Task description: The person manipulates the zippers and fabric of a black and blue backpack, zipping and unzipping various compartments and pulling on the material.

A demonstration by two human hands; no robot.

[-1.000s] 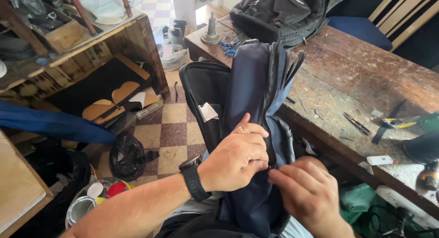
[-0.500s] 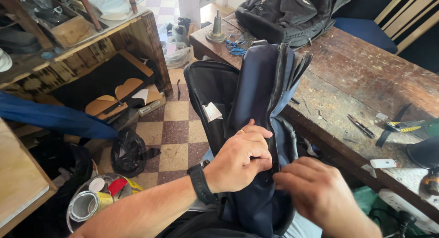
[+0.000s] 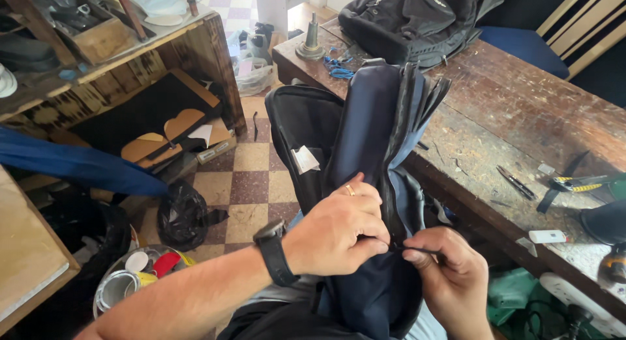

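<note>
Head view looks down on a navy backpack (image 3: 372,151) standing upright on the person's lap, its top leaning against the near edge of the worn wooden workbench (image 3: 521,131). Left hand (image 3: 336,229), with a ring and a black wristwatch (image 3: 272,252), is clenched on the bag's fabric beside the zipper seam. Right hand (image 3: 450,278) pinches something thin and dark at that seam, possibly a zipper pull or thread. A black backpack (image 3: 411,17) lies at the bench's far edge; pliers (image 3: 577,182) rest toward its right edge.
</note>
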